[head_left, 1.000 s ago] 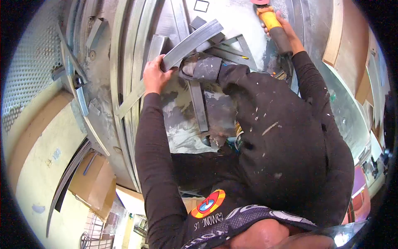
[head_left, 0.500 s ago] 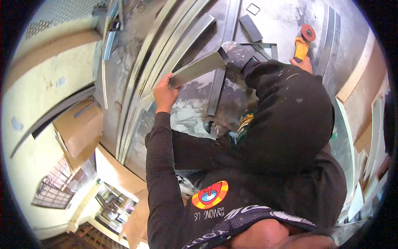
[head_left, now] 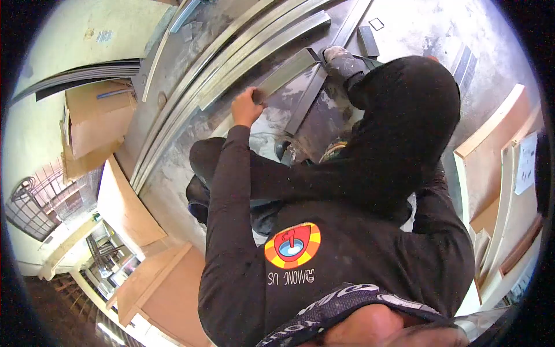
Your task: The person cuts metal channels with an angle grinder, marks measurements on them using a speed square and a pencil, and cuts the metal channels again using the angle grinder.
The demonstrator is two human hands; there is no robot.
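Observation:
My left hand [head_left: 247,108] is closed around the near end of a short rectangular metal tube [head_left: 286,76]. The tube slants away, its open far end beside my shoe [head_left: 342,62]. Beneath it, another dark metal bar [head_left: 305,101] lies across the floor. Of my right hand [head_left: 433,58], only a sliver of skin shows past my raised knee [head_left: 413,95]. Its fingers, and anything in them, are hidden behind the knee.
Long metal bars [head_left: 217,66] lie side by side on the floor to the left. A short metal offcut [head_left: 367,41] and a small square frame [head_left: 376,24] lie ahead. Wooden boards [head_left: 491,124] stand at right; cardboard [head_left: 101,118] leans at left.
The angle grinder, held in my right hand earlier, has gone out of sight behind my knee, with most of that hand. My left hand still grips the tube. The view has shifted.

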